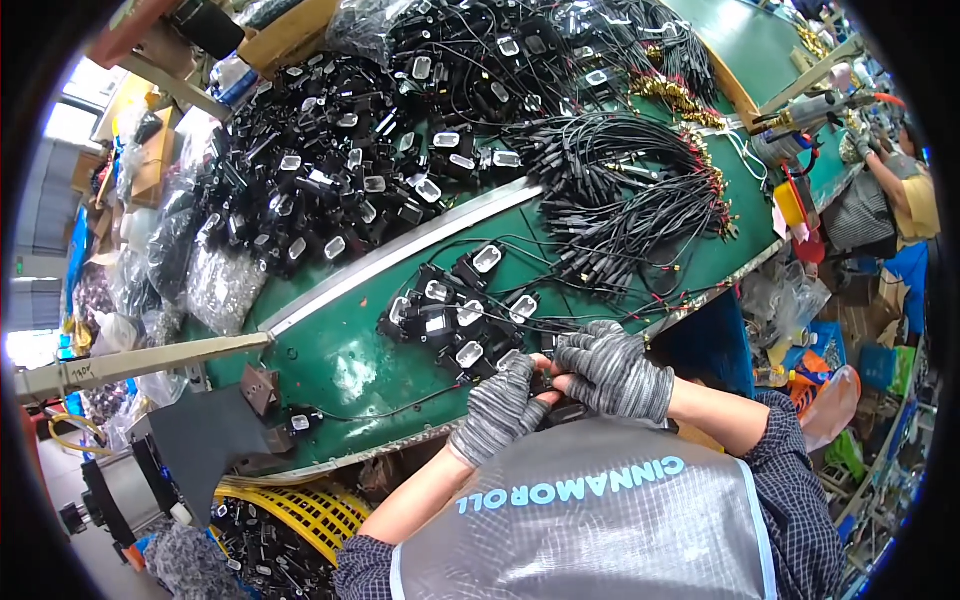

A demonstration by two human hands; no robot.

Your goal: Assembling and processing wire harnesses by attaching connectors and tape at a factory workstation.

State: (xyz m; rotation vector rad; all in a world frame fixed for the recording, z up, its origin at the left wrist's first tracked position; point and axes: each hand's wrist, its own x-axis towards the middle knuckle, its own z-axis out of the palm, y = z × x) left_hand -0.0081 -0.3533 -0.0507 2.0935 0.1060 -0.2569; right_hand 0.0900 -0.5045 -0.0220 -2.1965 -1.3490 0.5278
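Both hands wear grey knitted gloves with a mottled weave and cut-off fingertips. The left hand (497, 407) and the right hand (612, 372) meet over a small black plug (545, 384), pinched between bare fingertips at the near edge of the green table (340, 360); the right also closes on a dark piece just below it. Just beyond the hands lies a cluster of black adapters (455, 320), boxy and glossy, each with a pale rounded-rectangle label on top and a thin black cord trailing. A metal strip (400, 250) runs aslant across the table; past it a big heap of the same adapters (340, 170) rises, and to the right lie bundled black cables (620, 200) with brass-coloured ends. The tabletop is smooth, shiny and scuffed. Clear plastic bags (215, 280) crowd the left edge, a yellow slatted crate (300, 510) sits under the table, and cardboard boxes (290, 30) stand at the far side. Another person (905, 190) works far right.
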